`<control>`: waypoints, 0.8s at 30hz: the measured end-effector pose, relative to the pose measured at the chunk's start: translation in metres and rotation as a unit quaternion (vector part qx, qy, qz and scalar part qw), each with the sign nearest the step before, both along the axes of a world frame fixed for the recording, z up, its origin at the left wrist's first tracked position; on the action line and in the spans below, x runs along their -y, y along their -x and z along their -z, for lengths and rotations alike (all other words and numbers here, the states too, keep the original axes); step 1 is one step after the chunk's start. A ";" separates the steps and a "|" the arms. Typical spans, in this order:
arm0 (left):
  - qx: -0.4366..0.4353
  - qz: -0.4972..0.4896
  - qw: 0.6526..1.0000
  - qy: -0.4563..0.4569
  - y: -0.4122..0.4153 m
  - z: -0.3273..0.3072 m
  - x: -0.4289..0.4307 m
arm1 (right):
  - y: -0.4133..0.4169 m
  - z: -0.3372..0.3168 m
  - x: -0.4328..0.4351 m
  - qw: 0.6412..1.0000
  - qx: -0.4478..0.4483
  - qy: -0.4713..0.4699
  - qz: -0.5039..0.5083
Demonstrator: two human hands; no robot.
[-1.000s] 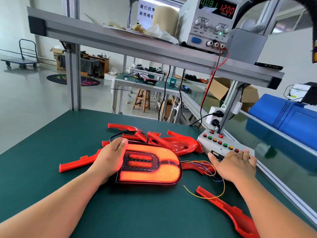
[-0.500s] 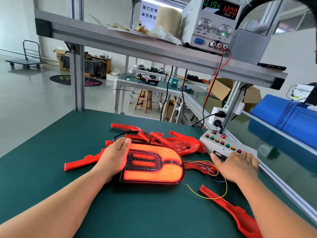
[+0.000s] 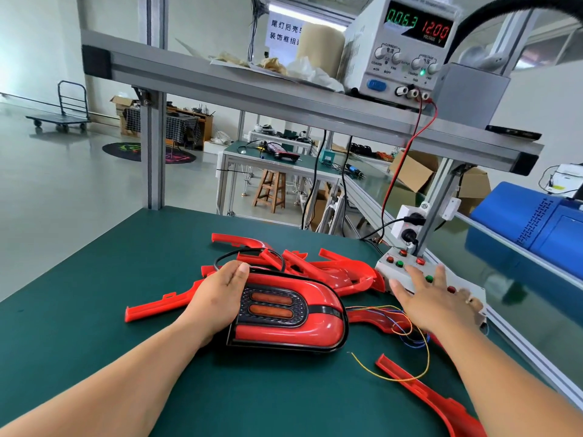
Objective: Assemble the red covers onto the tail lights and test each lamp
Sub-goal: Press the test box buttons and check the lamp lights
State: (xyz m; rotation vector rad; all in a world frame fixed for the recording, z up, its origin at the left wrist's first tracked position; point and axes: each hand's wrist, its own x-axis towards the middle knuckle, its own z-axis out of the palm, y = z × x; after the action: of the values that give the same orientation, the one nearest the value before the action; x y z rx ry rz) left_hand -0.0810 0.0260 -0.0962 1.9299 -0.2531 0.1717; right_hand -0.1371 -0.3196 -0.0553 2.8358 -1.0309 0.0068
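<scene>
The power supply (image 3: 400, 48) at the far right of the shelf (image 3: 252, 89) shows green digits 0.063 and red digits 12.00, with "VOLTAGE V" printed under the red ones. Its knobs are labelled CURRENT and VOLTAGE, with COARSE and FINE below; ON and OFF stand by the switch. A white sign (image 3: 284, 31) behind the shelf reads 尾灯后壳 and 装饰框组, and the rest is hidden.

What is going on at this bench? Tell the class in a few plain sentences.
A person is testing a tail light on the green bench. The left hand grips its left end, while the right hand lies open, fingers spread, on the button box. Loose coloured wires lie between the two. The outer band of the tail light is not glowing; the power supply on the shelf reads 12.00 volts. Spare red covers lie heaped behind.
</scene>
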 end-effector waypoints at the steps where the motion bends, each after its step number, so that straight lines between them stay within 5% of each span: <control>1: 0.001 0.001 1.000 -0.001 0.000 0.000 0.000 | -0.003 -0.002 -0.001 1.000 -0.006 -0.005 0.005; 24: 0.003 0.004 1.000 0.005 -0.001 -0.001 0.000 | -0.040 -0.012 0.002 0.992 -0.038 -0.107 0.059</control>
State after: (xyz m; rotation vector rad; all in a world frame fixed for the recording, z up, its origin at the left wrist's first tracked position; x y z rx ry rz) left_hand -0.0804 0.0259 -0.0952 1.9179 -0.2633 0.1729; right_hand -0.0976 -0.3215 -0.0432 2.9286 -1.2496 -0.2350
